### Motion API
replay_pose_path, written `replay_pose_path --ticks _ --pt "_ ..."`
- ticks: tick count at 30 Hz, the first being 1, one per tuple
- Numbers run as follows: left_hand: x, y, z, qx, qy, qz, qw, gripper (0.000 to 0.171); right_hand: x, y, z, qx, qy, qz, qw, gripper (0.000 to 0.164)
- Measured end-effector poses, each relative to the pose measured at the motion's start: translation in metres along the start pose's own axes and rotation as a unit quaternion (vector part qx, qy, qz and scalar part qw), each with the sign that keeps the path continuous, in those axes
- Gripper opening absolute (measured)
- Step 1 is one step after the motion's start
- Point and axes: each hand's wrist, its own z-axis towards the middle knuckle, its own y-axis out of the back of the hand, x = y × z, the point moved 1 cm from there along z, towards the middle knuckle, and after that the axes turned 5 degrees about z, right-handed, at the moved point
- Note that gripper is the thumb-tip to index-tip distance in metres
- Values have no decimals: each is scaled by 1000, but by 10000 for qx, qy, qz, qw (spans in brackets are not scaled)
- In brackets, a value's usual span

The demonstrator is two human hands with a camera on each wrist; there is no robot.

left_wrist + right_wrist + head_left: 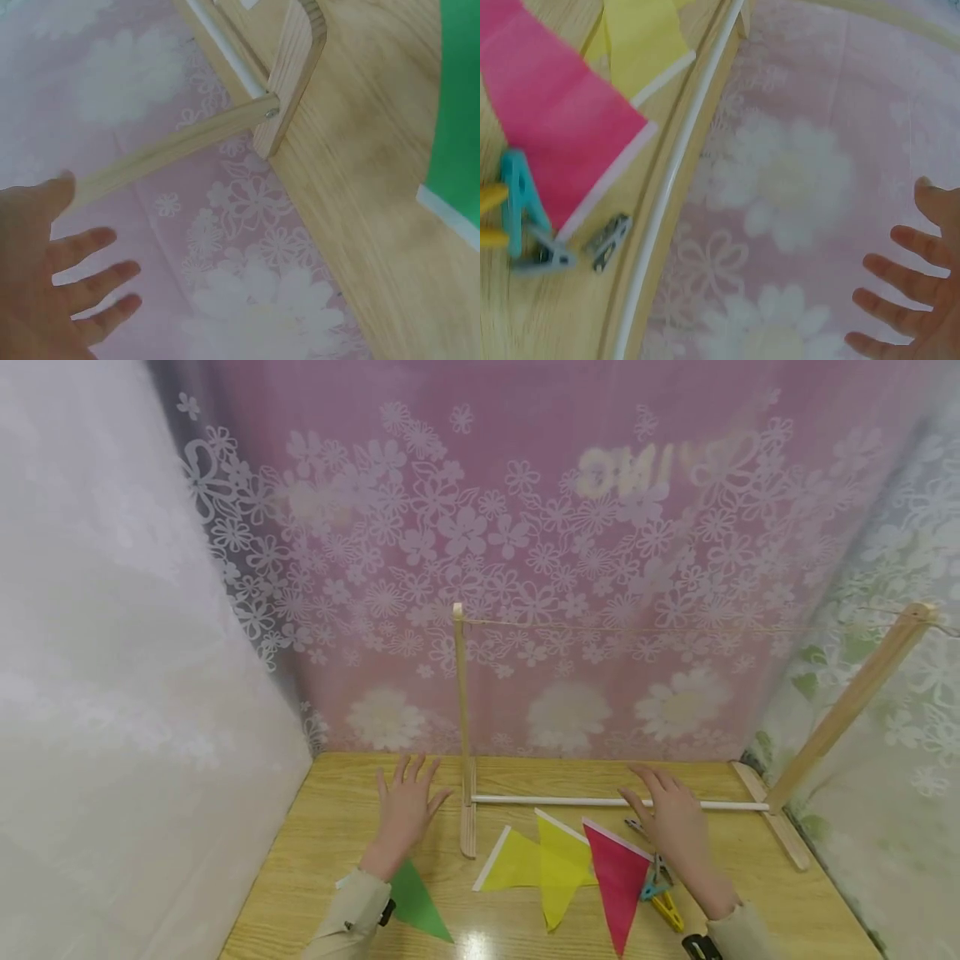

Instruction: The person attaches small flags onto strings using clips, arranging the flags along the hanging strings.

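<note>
My left hand [405,814] has its fingers spread and holds nothing, just left of a wooden post [461,710] on its foot. In the left wrist view its fingers are straight. A green triangular flag [422,906] lies by that forearm. Fingers extended, my right hand [677,831] hovers near the white rod [555,801] and grasps nothing. Two yellow triangular flags [558,868] overlap between the hands. Beside them lies a red flag [618,877] with a white edge. Yellow, blue and grey clothespins [666,910] sit partly beneath the right hand, and some are seen in the right wrist view [516,199].
A second wooden post [847,706] leans at the right on its own foot [791,839]. A thin string [637,627] runs between the post tops. Flower-patterned curtain [487,527] hangs behind the wooden table [300,860], with pale sheeting [112,693] on the left.
</note>
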Motion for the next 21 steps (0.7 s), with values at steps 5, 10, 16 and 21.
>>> replay_pose_path --ticks 5,10,16,21 --pt "1 12 14 -568 -316 -113 9978 27 -30 34 9 -717 82 -233 9971 50" --pt "-1 28 33 -1113 -451 -132 9927 17 -64 79 24 -687 -552 25 9961 33" --pt "-5 49 54 -1690 -531 -395 9834 18 -113 128 36 -490 -1645 -9 9852 37" --pt "-11 58 66 -1879 -490 -377 9802 28 -151 157 39 -582 -2534 -485 9644 47"
